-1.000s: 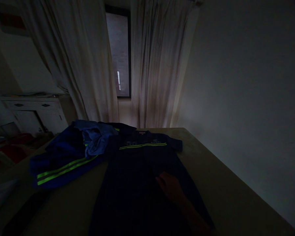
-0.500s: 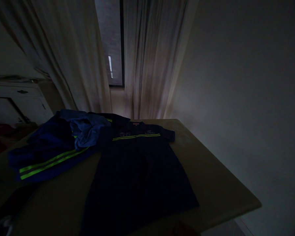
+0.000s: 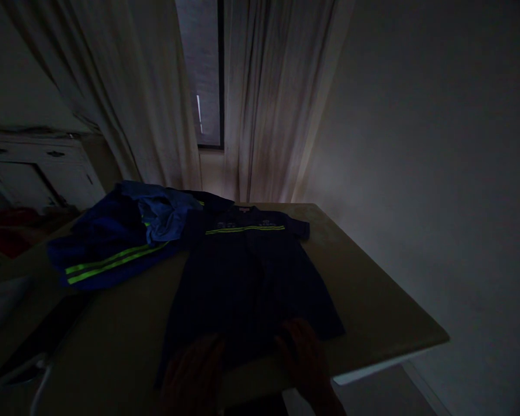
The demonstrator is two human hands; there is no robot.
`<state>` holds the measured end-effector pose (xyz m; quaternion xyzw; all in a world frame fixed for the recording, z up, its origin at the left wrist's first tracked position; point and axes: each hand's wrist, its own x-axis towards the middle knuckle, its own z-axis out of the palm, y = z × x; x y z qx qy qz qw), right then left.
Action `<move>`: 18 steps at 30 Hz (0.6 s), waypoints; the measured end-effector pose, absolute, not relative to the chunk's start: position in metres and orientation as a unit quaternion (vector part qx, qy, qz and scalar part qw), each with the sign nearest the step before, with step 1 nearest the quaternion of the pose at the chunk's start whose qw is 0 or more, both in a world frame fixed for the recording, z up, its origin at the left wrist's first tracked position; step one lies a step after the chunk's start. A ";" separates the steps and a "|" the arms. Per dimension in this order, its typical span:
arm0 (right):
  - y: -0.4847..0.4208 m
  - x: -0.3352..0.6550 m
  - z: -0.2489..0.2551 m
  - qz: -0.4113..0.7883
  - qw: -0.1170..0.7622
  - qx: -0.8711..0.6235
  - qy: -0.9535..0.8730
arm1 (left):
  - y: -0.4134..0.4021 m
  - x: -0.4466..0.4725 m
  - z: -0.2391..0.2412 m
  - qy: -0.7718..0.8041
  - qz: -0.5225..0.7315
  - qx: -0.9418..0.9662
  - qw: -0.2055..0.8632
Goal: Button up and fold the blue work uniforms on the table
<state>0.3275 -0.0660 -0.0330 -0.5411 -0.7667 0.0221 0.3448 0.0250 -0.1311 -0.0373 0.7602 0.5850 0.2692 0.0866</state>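
Note:
A dark navy short-sleeved work shirt (image 3: 251, 283) lies spread flat on the table, collar toward the window, with a thin yellow-green stripe across its chest. At its near hem, on the left, is my left hand (image 3: 195, 370), dim, its fingers stretched over the cloth. My right hand (image 3: 302, 351) rests at the hem farther right, fingers apart. Neither hand shows a fold gripped in it. Left of the shirt is a heap of blue clothing (image 3: 108, 237) with bright yellow-green bands, and a lighter blue garment (image 3: 164, 208) lies crumpled on top.
The scene is very dark. The table (image 3: 368, 306) has its right corner near a plain wall (image 3: 433, 185). At the left lie a dark flat object (image 3: 43, 338), a pale cable (image 3: 43, 384) and a whitish item (image 3: 2, 303). Curtains (image 3: 277, 104) and a white cabinet (image 3: 21, 173) stand behind.
Both my hands have come into view over the shirt's near hem; before, only a dim reddish shape showed at the bottom edge. The camera view has shifted slightly, revealing more on the left.

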 end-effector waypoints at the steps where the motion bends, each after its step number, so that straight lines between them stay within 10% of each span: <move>1: -0.066 0.327 -0.031 0.018 0.346 -0.540 -0.767 | -0.123 0.027 -0.038 0.577 0.264 0.771 0.042; 6: -0.064 0.328 -0.022 0.029 0.324 -0.526 -0.786 | -0.105 0.033 -0.038 0.537 0.220 0.795 -0.177; 18: -0.060 0.326 -0.043 -0.007 0.323 -0.574 -0.752 | -0.091 0.020 -0.076 0.509 0.223 0.799 -0.229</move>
